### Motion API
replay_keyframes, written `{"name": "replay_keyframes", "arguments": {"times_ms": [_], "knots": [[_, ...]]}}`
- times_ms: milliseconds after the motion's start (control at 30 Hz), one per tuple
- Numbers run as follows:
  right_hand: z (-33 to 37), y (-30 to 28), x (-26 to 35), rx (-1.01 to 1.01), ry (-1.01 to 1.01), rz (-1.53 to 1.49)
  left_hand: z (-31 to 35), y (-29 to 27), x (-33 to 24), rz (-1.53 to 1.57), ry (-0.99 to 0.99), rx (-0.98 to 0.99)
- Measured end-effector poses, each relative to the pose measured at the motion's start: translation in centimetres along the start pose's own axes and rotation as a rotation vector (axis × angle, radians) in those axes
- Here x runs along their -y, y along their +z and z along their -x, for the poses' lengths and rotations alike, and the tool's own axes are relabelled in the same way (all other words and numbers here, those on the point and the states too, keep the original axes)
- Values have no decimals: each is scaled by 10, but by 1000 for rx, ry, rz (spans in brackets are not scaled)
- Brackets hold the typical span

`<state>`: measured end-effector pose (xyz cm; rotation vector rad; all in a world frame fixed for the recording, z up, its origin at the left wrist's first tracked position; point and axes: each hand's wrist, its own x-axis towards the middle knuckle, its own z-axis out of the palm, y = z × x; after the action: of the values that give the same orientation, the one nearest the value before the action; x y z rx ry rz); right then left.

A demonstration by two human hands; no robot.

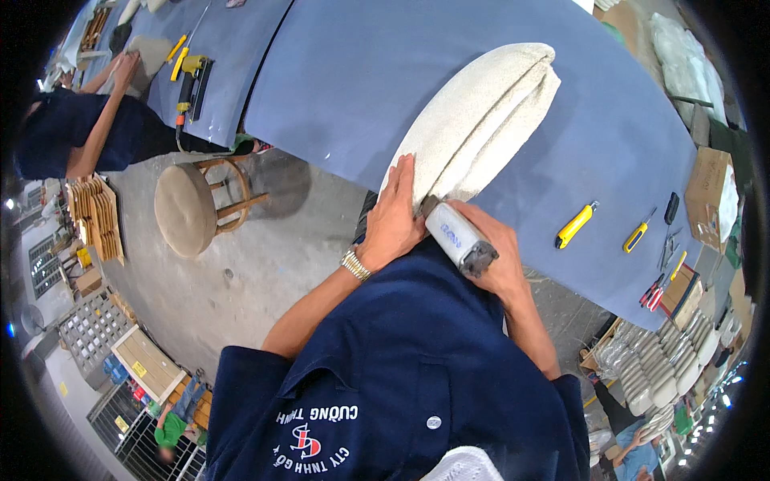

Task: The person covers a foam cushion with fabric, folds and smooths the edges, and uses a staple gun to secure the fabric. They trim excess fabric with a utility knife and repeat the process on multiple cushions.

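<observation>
While left hand [395, 215] flattens nubby cream cushion [481, 120], right hand [497, 256] grips stapler [459, 237].

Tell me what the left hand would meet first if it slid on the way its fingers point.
The left hand already lies on the cream cushion; going straight on, it would run along that cushion's fabric. Depth is unclear.

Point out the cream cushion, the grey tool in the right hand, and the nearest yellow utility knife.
cream cushion [481, 120]: head view, upper fabric face.
grey tool [457, 236]: head view, its body.
yellow utility knife [574, 227]: head view, handle middle.
</observation>
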<state>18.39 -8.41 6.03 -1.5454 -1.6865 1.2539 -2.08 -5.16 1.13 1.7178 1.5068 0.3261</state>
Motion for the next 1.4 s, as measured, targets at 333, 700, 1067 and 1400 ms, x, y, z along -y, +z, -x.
{"name": "replay_keyframes", "arguments": {"times_ms": [333,700,1067,1400], "knots": [[-3,22,-22,-117,-174,37,-1,-10,37,366,78,151],[22,18,-16,-33,-82,-34,28,7,25,65,-15,95],[-2,35,-4,-100,-69,-76,6,-13,25,14,17,34],[6,56,2,-139,-213,33,43,-5,46,94,-23,-66]]}}
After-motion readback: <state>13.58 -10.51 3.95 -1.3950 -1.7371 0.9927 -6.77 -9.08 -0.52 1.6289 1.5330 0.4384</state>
